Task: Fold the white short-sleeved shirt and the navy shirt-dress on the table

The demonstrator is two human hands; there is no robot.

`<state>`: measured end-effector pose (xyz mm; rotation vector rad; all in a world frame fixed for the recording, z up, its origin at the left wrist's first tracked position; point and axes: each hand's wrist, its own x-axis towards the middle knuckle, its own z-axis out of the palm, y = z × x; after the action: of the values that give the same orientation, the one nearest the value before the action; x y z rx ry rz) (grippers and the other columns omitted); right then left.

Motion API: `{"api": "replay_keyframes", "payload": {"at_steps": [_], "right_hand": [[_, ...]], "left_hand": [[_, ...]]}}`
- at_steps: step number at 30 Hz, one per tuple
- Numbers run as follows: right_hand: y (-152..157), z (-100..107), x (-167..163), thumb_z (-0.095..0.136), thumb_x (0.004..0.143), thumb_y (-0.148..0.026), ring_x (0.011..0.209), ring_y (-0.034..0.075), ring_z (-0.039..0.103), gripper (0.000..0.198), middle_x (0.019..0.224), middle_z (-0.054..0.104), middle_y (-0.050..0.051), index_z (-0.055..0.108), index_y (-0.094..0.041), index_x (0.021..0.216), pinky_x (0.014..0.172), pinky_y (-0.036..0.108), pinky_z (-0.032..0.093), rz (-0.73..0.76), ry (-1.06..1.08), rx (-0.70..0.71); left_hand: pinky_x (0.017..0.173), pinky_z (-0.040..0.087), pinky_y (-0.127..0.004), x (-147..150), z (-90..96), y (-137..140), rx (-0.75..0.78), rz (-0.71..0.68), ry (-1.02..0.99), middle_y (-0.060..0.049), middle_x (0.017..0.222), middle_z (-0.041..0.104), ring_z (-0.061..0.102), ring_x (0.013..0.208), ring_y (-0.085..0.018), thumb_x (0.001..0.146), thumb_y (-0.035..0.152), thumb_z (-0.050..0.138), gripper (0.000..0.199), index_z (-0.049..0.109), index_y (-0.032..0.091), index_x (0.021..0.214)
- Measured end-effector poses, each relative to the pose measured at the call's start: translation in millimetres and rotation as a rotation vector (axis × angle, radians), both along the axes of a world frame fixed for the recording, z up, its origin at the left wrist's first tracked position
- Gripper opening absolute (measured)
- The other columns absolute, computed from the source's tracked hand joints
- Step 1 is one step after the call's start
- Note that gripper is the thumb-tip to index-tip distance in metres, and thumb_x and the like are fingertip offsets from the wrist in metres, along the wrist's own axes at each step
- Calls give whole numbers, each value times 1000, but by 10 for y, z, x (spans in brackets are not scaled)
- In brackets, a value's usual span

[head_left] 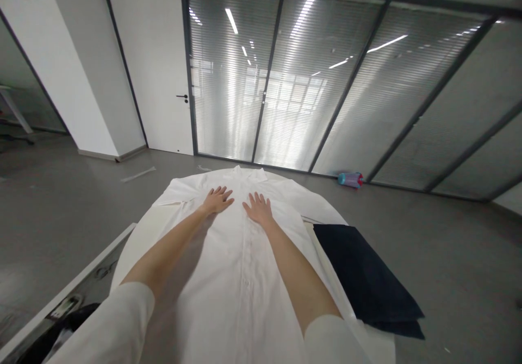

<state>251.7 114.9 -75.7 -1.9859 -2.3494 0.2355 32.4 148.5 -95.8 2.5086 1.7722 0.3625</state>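
Observation:
A white button-up shirt (228, 255) lies spread front side up on the table (379, 339), its collar at the far end and its button strip running toward me. My left hand (217, 200) rests flat on the upper chest, left of the buttons, fingers spread. Just right of the button strip, my right hand (259, 209) lies palm down with its fingers apart. Neither hand grips anything. Folded dark navy cloth (362, 277), perhaps trousers, lies along the table's right side, beside the shirt.
Left of the table stands a low white-edged frame (67, 293) with dark items in it. A blue and red striped bundle (349, 180) lies on the floor by the glass partition (293, 81). A white door (150, 65) and a pillar (81, 65) stand at the back left.

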Motion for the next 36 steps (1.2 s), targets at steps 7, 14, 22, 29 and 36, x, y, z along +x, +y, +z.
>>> {"api": "replay_keyframes", "payload": {"at_steps": [7, 14, 22, 29, 36], "right_hand": [[-11, -21, 726, 16, 101, -61, 152, 29, 14, 74, 165, 18, 10, 25, -15, 158, 122, 45, 8, -197, -52, 32], [-416, -6, 490, 12, 101, -62, 151, 31, 18, 71, 166, 15, 8, 28, -22, 158, 120, 52, 14, -34, -17, 63], [-1259, -42, 271, 15, 101, -62, 153, 33, 10, 71, 166, 16, 7, 28, -22, 158, 121, 54, 6, 195, -64, 105], [-1964, 15, 422, 15, 99, -67, 153, 32, 9, 78, 166, 11, 12, 22, -20, 160, 122, 52, 10, 250, -20, 60], [-2763, 29, 720, 15, 99, -67, 153, 29, 11, 76, 165, 12, 11, 28, -21, 158, 123, 49, 12, 277, -20, 65]], "left_hand": [[118, 23, -54, -344, 36, -1, 32, 30, 1, -11, 156, 41, 34, 146, -32, 101, 49, 37, 52, 49, 25, 146], [122, 20, -50, -252, 150, -615, 38, -197, -13, -10, 155, 43, 31, 148, -27, 102, 52, 32, 55, 51, 22, 144], [122, 15, -54, -180, 63, -1511, -1, -222, 51, -9, 162, 28, 21, 151, -32, 100, 62, 28, 68, 34, 24, 156], [121, 16, -54, -390, 26, -2128, 20, 88, 116, -22, 162, 22, 16, 151, -38, 96, 68, 32, 85, 28, 9, 157], [120, 21, -51, -728, 75, -2881, 6, -64, 150, -14, 161, 29, 24, 150, -34, 99, 65, 25, 73, 37, 18, 154]]}}
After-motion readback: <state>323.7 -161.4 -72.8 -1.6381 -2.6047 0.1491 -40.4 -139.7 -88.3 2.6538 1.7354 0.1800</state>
